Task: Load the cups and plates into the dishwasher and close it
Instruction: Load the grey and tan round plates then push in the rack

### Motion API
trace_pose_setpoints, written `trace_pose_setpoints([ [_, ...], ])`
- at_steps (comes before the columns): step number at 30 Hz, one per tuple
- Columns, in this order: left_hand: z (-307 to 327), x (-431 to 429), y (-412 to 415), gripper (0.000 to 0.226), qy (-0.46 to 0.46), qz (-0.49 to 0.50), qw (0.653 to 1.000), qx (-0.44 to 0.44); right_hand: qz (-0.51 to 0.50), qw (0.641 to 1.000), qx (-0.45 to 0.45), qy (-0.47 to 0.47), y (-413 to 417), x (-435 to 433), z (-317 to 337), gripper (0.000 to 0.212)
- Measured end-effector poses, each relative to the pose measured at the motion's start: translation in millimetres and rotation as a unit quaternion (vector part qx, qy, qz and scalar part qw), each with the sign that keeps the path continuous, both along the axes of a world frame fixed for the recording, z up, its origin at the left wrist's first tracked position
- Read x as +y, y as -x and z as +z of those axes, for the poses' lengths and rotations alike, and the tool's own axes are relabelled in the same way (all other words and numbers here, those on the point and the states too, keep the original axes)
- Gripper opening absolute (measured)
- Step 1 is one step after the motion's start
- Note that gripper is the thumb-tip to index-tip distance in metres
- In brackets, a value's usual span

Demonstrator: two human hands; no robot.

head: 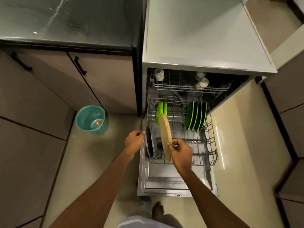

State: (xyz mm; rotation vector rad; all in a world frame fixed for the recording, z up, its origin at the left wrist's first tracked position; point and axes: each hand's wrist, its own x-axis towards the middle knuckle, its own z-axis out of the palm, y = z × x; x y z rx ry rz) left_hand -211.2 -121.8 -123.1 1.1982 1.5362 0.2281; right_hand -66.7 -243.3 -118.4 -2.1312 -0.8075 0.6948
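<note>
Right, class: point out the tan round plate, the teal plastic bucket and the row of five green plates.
Tan round plate (165,132): head view, its broad face.
Teal plastic bucket (83,117): head view, inner wall.
Row of five green plates (197,116): head view, middle plate.

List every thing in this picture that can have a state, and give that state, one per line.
Dishwasher door, folded down open.
Lower rack, pulled out.
Upper rack, loaded with white cups.
Green plates, on edge in lower rack.
Tan plate, on edge, pinched by right hand.
Left hand, curled at the lower rack's left edge; grip unclear.
Teal bucket, upright.
Cabinet doors, shut.
</note>
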Motion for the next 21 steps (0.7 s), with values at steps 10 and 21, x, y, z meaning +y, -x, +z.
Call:
trace_pose_setpoints([
  [10, -105.1, 14.1, -26.1, 0.021, -0.01, -0.075, 0.996, 0.043, -0.121, 0.992, 0.026, 0.029, -36.8, 34.9, -123.1, 0.01],
  [21, -178.9, 13.6, -40.7, 0.015, -0.02, -0.044, 0.999, 0.006, -0.099, 0.992, 0.04, 0.061, -41.8, 54.3, -210.5, 0.013],
])
